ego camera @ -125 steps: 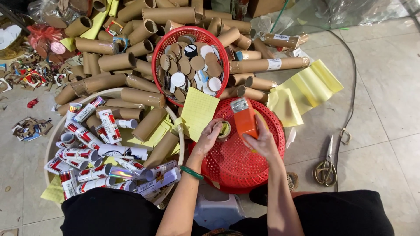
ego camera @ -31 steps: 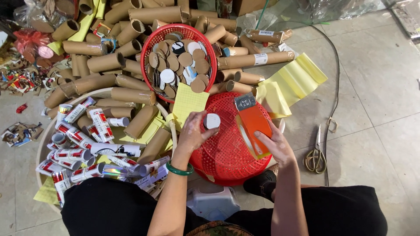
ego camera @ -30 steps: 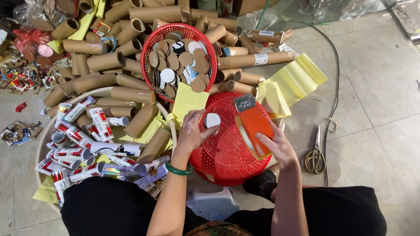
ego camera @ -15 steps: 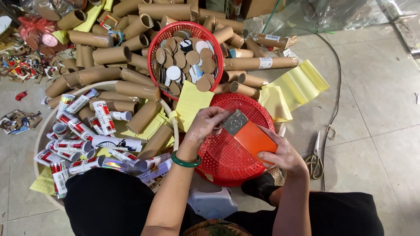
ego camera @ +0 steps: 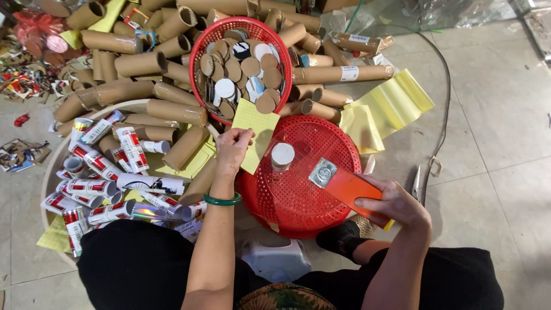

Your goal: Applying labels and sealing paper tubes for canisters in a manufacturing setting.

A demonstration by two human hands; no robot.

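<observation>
Small round white-topped cap (ego camera: 282,154) stands upright on the domed mesh of the overturned red plastic basket (ego camera: 321,195), apart from both hands. Judged light and rigid, likely to roll off the dome if knocked; best taken by its rim between thumb and forefinger. Right hand (ego camera: 396,204) holds an orange-handled flat tool with a metal blade end (ego camera: 343,183), fingers wrapped and closed on the handle, blade lying on the mesh just beside the cap. Left hand (ego camera: 232,150) pinches the edge of a yellow sheet of paper (ego camera: 256,129) between thumb and fingers; sheet looks thin and limp, easily creased. Behind: a second red basket filled with brown cardboard discs (ego camera: 241,66), a heap of brown cardboard tubes (ego camera: 143,63), printed red-and-white tubes (ego camera: 109,172) at left.
</observation>
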